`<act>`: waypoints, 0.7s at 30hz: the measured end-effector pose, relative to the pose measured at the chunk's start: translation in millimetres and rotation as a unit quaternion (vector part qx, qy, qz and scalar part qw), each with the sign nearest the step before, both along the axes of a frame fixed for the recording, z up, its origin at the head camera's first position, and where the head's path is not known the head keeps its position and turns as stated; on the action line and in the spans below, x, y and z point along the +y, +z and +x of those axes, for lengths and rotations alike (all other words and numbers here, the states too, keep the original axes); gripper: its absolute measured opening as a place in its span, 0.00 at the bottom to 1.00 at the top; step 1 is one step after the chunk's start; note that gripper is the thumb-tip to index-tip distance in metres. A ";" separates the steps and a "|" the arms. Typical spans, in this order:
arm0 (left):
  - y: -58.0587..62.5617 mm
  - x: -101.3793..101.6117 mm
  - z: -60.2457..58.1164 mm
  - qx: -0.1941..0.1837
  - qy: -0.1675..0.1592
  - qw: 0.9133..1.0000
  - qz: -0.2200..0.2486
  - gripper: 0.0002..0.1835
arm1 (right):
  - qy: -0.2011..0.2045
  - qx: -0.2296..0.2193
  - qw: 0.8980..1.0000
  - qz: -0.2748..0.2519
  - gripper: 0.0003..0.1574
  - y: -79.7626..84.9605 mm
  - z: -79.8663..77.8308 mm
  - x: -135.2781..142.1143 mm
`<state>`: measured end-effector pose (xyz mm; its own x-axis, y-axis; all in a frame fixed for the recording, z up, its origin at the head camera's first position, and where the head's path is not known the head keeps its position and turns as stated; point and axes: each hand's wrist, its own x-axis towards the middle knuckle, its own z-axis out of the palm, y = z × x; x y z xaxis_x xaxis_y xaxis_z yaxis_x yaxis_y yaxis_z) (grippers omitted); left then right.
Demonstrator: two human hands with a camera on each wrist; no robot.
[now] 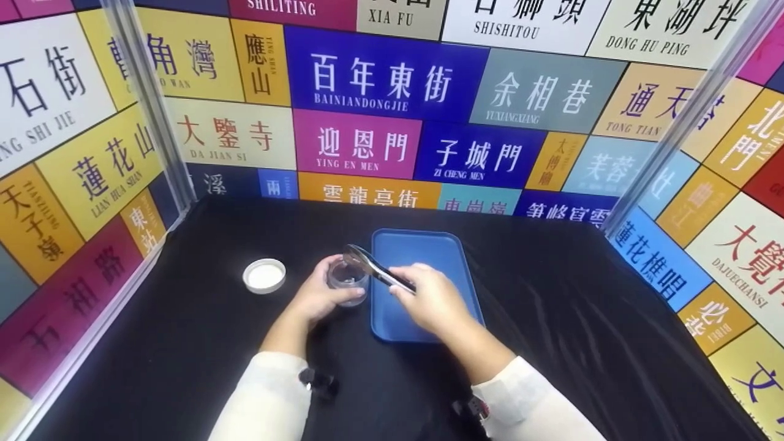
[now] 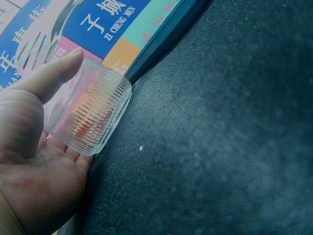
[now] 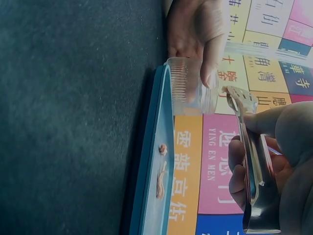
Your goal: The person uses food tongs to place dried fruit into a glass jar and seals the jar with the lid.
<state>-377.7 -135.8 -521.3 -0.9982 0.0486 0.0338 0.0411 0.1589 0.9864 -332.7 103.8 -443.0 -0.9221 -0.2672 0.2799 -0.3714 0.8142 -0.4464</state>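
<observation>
**A:** What fills the head view, biggest things first?

**B:** I'm watching remotely. Walls of coloured street-name signs [image 1: 380, 73] run across the top and down both sides. Below them a black cloth [image 1: 582, 343] covers the table and takes up the lower half. A blue tray [image 1: 429, 251] sits just right of centre. A white lid [image 1: 264, 275] lies by itself at centre left, well apart from the tray.

**A:** And the hands?

**B:** Both come up from the bottom edge in pale sleeves. My left hand [image 1: 315, 297] is wrapped round a small ribbed glass jar [image 1: 348, 280], which stands on the cloth touching the tray's left edge. In the left wrist view the thumb [image 2: 51, 73] lies along the jar's [image 2: 90, 115] side, palm behind it. My right hand [image 1: 432, 300] is closed round the handles of metal tongs [image 1: 376, 269], whose tips hang over the jar's mouth.

**A:** Is anything in the jar?

**B:** Something orange shows through the ribbed glass in the left wrist view; I can't tell what it is. In the right wrist view, low and centre, two small brownish pieces [image 3: 160, 176] lie on the tray [image 3: 149, 161]. I can't tell whether the tongs' [image 3: 244, 127] tips hold anything.

**A:** How far along would you say?

**B:** My guess is partway: the lid is off, something appears to be in the jar, two pieces remain on the tray, and the lid is not yet back on.
</observation>
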 end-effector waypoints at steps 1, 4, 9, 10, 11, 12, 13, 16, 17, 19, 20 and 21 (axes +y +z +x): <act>-0.1 -0.3 0.0 0.000 0.000 1.000 0.001 0.52 | 0.000 -0.001 1.000 -0.001 0.23 -0.3 -0.3 -0.6; -0.8 -0.3 -0.5 0.001 0.000 1.000 0.003 0.52 | -0.002 0.001 1.000 -0.002 0.23 -0.8 -0.4 -1.4; -0.5 0.9 0.7 0.001 0.000 1.000 -0.002 0.52 | -0.002 0.016 1.000 0.008 0.23 -1.0 0.8 -0.6; -0.4 0.9 1.1 0.001 0.000 1.000 -0.003 0.52 | 0.000 0.021 1.000 0.013 0.23 -1.2 1.0 -0.3; -0.4 1.0 1.4 0.001 0.001 1.000 -0.004 0.52 | 0.002 0.027 0.999 0.017 0.23 -1.3 1.2 0.0; -0.6 1.1 1.1 0.001 0.002 1.000 -0.003 0.52 | 0.005 0.034 0.999 0.022 0.23 -1.5 1.5 0.3; -0.7 1.2 0.7 0.001 0.002 1.000 0.000 0.52 | 0.008 0.041 0.999 0.026 0.23 -2.1 1.6 0.8; -0.7 0.9 0.2 0.001 0.001 1.000 0.001 0.52 | 0.015 0.058 0.998 0.037 0.23 -3.7 2.2 2.0; -0.5 0.9 -0.1 0.001 0.001 1.000 0.003 0.52 | 0.018 0.063 0.997 0.039 0.23 -4.3 2.4 2.3; 0.3 0.4 -0.3 0.001 0.001 1.000 0.003 0.53 | 0.027 0.075 0.996 0.043 0.23 -5.6 2.5 2.9; 0.7 0.1 -0.2 0.000 0.003 1.000 0.002 0.52 | 0.032 0.082 0.995 0.045 0.23 -6.1 2.5 3.0; 1.5 -0.1 -0.1 0.000 0.004 1.000 0.002 0.52 | 0.036 0.090 0.994 0.049 0.23 -6.7 2.5 3.1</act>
<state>-377.7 -135.9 -519.8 -0.9986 0.0397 0.0345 0.0403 0.1549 0.9871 -330.2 106.8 -449.7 -0.8370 -0.3648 0.4079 -0.4970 0.8187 -0.2875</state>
